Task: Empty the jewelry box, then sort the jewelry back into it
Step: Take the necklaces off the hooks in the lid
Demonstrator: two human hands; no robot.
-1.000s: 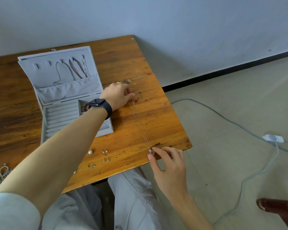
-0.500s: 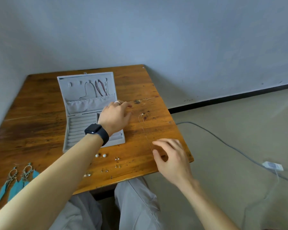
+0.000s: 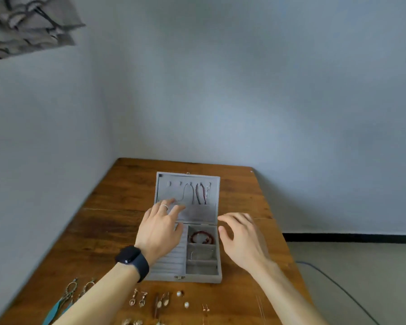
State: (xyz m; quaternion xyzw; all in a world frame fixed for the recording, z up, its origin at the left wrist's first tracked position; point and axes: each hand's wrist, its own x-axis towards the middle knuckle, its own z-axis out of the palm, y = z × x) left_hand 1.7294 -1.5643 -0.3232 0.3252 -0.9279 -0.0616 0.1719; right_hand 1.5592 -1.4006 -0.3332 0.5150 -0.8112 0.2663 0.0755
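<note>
At counter [image 3: 103, 231] centre, open jewelry box [image 3: 197, 279]. Left hand [image 3: 159, 228] over lid pocket, fingers spread, empty. Right hand [image 3: 242, 240] just beside box, fingers loosely curled, empty. Thin chain necklace [image 3: 260, 308] near front-right edge: probably light, limp, tangle-prone; best pinched at one end.

Left hand [image 3: 161, 227] stretched forward, palm down, fingers straight and spread. Right hand [image 3: 240, 240] palm down, apart from left, fingers loosely curled, empty. Both forearms bare, extended forward.
</note>
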